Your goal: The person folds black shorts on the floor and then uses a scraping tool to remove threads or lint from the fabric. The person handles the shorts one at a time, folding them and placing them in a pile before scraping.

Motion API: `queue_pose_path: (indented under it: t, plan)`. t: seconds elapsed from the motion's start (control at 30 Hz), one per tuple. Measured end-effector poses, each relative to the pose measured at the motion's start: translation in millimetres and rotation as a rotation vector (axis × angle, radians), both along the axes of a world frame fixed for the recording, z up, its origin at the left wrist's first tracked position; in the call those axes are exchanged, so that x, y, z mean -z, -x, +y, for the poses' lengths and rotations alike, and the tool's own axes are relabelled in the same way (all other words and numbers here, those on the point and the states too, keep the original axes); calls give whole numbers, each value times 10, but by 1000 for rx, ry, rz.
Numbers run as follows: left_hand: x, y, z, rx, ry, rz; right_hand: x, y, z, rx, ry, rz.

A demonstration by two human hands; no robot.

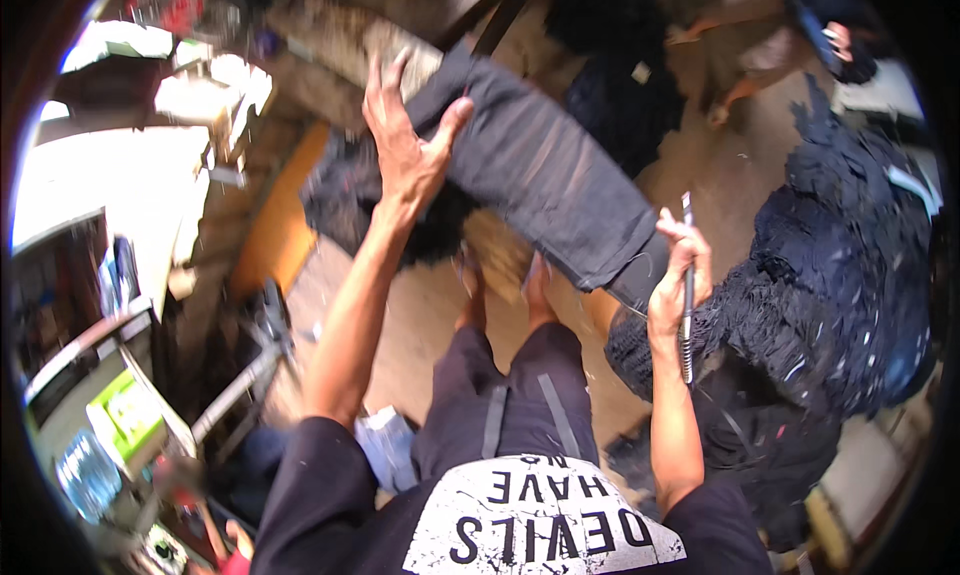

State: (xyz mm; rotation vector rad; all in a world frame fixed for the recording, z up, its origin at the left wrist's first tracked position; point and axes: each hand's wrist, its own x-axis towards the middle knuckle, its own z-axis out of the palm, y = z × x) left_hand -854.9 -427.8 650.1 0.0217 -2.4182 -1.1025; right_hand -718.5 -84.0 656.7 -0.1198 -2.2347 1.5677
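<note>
A dark grey garment piece, like a trouser leg of heavy cloth, stretches slantwise before me from upper left to lower right. Paler worn streaks cross its surface. My left hand is open at its upper left end, thumb and fingers spread; whether the palm presses on the cloth I cannot tell. At the lower right end, my right hand is closed around a slim pen-shaped tool with a dark shaft and a ribbed lower end. Its fingers are beside the garment's edge. What supports the cloth underneath is mostly hidden.
A large heap of dark cloth lies on the right, with more dark cloth beyond the garment. A wooden plank is at the upper left. Another person's leg shows at the far right. A clear water bottle stands lower left.
</note>
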Motion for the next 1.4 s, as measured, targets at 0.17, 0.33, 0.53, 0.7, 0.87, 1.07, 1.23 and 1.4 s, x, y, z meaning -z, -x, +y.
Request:
queue_pose_path:
  t: [0.17, 0.33, 0.53, 0.7, 0.87, 1.07, 1.23, 1.4]
  plan:
    - [110, 841, 23, 32, 300, -406, -132, -19, -16, 175, -264, -118]
    - [327, 1140, -160, 136, 117, -799, 395, 270, 39, 137, -103, -16]
    - [-131, -1, 891, 400, -519, -537, 405, -411, 1014, 289, -176, 222]
    - [-144, -1951, 2961, 577, -642, -626, 199, -1909, 2323, 758, -296, -220]
    - [592, -3147, 3567, 337, -413, -1148, 263, -2587, 2628, 660, -502, -257]
    - [1318, -2349, 1798, 225, -640, -1247, 460, -2685, 1354, 481, -361, -313]
    - [730, -2642, 589, 425, -98, -768, 430, -2702, 419, 325, -124, -332]
    - [400, -2834, -255, 474, 84, -193, 192, -2555, 58, 329, -194, -373]
